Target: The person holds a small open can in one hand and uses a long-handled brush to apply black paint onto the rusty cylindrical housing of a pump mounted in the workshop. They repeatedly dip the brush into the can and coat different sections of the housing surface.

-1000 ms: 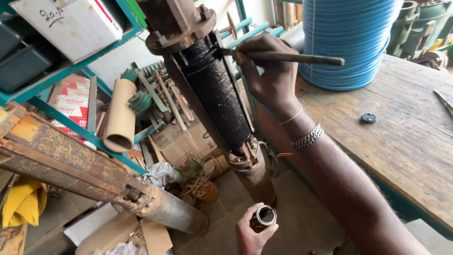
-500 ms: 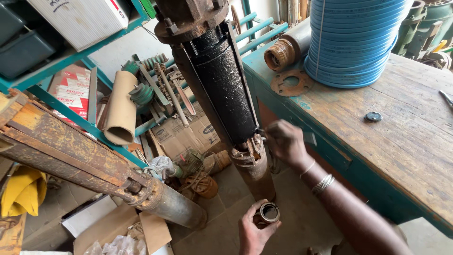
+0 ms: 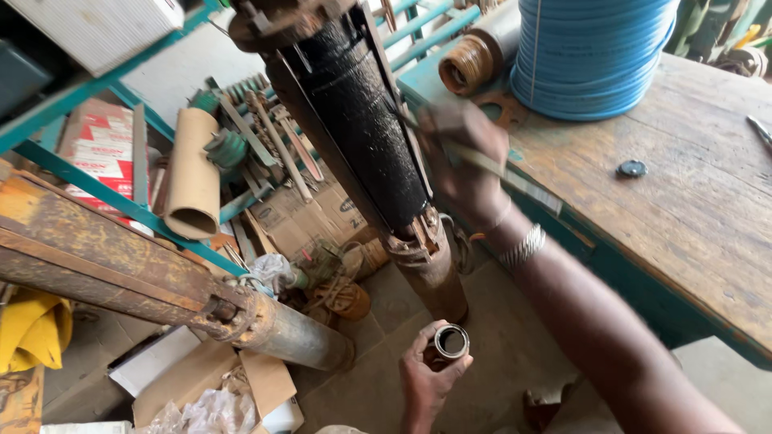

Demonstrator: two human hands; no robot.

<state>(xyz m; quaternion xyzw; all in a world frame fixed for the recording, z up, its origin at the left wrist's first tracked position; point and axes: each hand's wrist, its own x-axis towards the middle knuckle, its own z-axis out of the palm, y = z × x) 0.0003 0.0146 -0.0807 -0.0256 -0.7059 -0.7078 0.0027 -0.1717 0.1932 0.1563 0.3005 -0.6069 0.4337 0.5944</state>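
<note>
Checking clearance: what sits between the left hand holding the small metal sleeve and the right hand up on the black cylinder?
In the head view, the cylinder's rusty lower end lies between the left hand and the right hand; otherwise bare floor.

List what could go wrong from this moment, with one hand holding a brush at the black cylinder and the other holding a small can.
1. The right hand works a brush against the black-coated cylinder, which leans tilted over the floor; pushing could perhaps shift it.
2. The left hand holds the small open can low, directly under the work; drips may miss it or it may tip.
3. The wet-looking coating could smear onto the wrist bangles.
</note>
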